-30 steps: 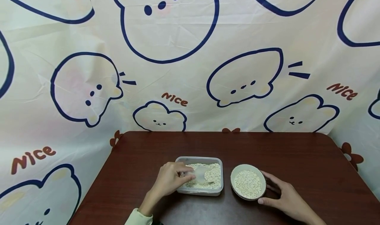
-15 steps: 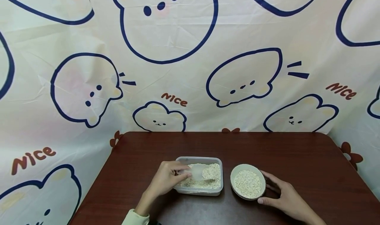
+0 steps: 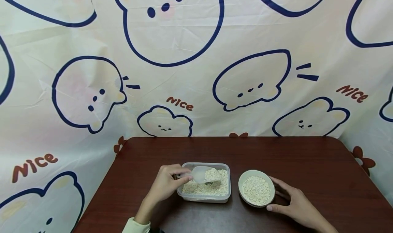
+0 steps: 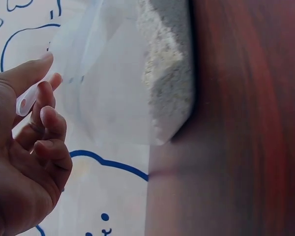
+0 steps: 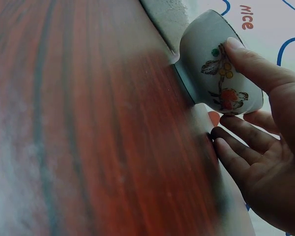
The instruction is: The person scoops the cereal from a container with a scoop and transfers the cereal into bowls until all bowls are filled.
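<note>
The left hand (image 3: 165, 181) pinches the handle of a clear scoop (image 3: 199, 174), which carries a heap of pale flakes (image 3: 212, 189) over the plastic tub (image 3: 205, 199). More flakes fill the tub. To its right, just apart, a bowl (image 5: 201, 54) of flakes stands on the desk (image 3: 276, 154). The right hand (image 3: 296, 205) holds the bowl's side between thumb and fingers; painted fruit and leaves decorate it.

Pale cartoon-printed cloth backdrop (image 3: 202, 86) behind a dark reddish-brown table (image 3: 276, 154).
</note>
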Tool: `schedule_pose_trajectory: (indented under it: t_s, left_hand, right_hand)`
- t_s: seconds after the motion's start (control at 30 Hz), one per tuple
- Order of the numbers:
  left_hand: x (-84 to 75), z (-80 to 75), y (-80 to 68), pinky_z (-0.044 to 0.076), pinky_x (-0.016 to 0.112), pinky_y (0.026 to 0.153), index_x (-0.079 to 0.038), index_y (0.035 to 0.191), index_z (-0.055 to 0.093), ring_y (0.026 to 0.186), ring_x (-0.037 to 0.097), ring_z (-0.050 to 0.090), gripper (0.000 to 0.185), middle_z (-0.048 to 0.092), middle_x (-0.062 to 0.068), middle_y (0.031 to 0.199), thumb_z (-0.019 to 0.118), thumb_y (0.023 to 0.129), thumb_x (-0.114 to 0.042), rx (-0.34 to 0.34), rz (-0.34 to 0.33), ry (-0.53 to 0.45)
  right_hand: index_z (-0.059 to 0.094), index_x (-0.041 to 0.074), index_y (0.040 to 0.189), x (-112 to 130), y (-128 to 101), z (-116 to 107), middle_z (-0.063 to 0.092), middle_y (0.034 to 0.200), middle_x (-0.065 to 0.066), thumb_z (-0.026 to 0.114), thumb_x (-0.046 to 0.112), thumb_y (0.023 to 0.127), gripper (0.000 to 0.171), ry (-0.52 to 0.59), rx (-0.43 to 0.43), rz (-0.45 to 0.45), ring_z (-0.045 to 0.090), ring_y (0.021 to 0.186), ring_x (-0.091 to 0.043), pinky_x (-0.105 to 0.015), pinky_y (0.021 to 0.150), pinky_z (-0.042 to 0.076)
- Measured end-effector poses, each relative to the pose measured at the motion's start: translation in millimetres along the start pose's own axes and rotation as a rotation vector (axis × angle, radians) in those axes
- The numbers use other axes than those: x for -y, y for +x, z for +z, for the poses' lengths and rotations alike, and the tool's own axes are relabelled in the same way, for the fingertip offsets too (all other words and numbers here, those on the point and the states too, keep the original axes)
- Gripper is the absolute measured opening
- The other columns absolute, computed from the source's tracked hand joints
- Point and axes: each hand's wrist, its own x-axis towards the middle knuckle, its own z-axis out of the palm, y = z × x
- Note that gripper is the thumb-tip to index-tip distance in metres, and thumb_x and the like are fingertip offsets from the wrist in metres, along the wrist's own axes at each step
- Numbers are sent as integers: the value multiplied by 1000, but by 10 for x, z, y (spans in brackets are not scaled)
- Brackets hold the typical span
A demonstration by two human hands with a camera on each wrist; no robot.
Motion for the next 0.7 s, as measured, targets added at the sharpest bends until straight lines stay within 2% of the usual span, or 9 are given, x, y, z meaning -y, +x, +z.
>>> schedule_pose_trajectory:
  t_s: [0.2,0.4,0.7]
  left_hand:
    - [-32,-68,49,44,21,55,-15,98,86,63,-1,48,7,63,-7,71,87,91,-14,-18,12,4]
    - [-62,-117,56,43,21,55,-15,99,86,63,0,48,9,60,-8,70,87,91,-14,-26,1,7]
    - [-128,-48,138,43,21,57,-16,103,86,64,0,47,11,62,-7,72,86,91,-14,-9,15,-15]
  right_hand:
    - [51,24,159,-12,-9,9,58,157,-13,93,44,82,90,-5,-11,-12,54,129,12,-16,98,53]
    - [49,22,160,-12,25,21,55,160,-14,92,45,82,91,42,18,13,54,130,12,-16,99,54]
    - [49,22,160,-5,8,-2,55,161,-13,92,46,82,92,33,13,25,53,130,12,-16,99,53]
